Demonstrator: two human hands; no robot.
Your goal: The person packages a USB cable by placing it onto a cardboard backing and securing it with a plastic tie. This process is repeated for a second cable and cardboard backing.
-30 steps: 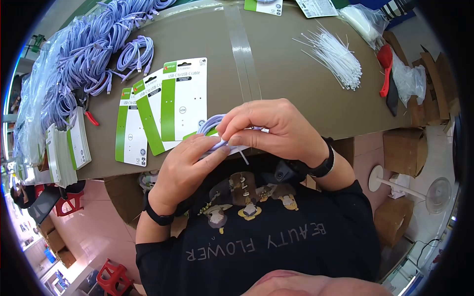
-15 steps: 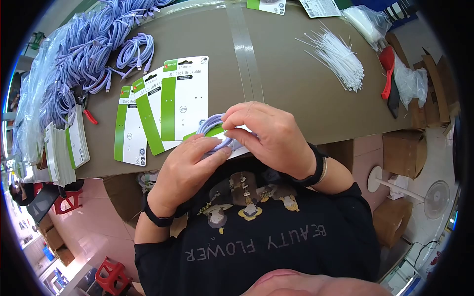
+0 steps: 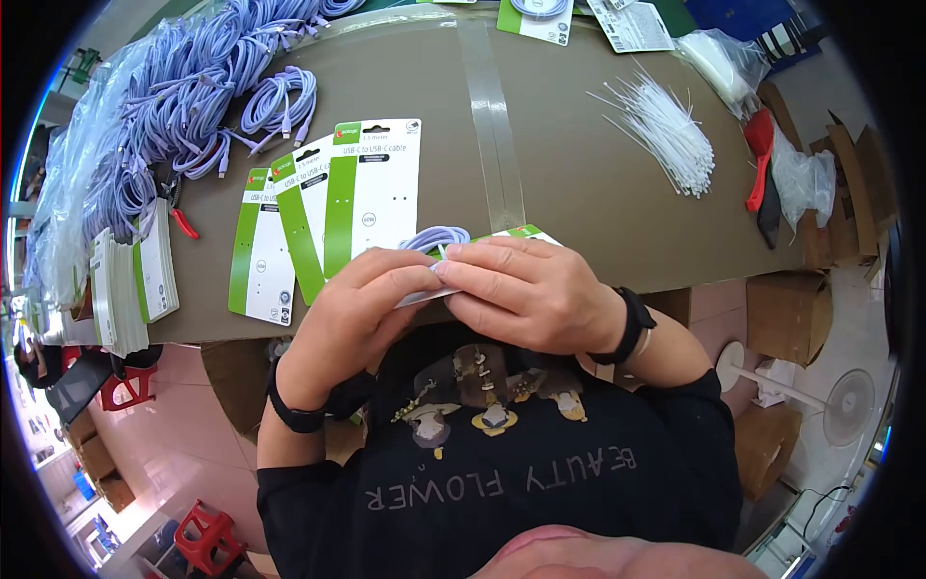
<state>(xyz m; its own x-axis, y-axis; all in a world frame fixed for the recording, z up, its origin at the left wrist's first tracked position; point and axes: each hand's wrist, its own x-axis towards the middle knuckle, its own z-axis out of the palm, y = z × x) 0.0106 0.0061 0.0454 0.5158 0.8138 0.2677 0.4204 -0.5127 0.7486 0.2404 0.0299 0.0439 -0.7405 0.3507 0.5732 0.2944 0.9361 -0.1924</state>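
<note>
My left hand [image 3: 362, 299] and my right hand [image 3: 535, 289] meet in front of my chest at the table's near edge. Between them is a green and white packaging card [image 3: 528, 233], partly hidden by my fingers, with a coiled lilac cable [image 3: 434, 236] against it. A short white strip, likely a cable tie [image 3: 443, 251], shows at the fingertips of both hands. My left fingers are closed on the card, and my right finger and thumb pinch around the strip. Three overlapping USB-C cable cards [image 3: 371, 203] lie just beyond my left hand.
A heap of lilac cables [image 3: 183, 106] fills the left side, with one loose coil [image 3: 280, 104] beside it. Stacked cards [image 3: 118, 294] and red-handled cutters [image 3: 183, 222] sit at left. White cable ties [image 3: 666, 135] and red-handled scissors [image 3: 760, 159] lie right. A carded cable [image 3: 536, 29] is at the back.
My right hand has come down against my left fingertips, and the card has tilted between them. More of the hands now covers the coil. The view has shifted slightly.
</note>
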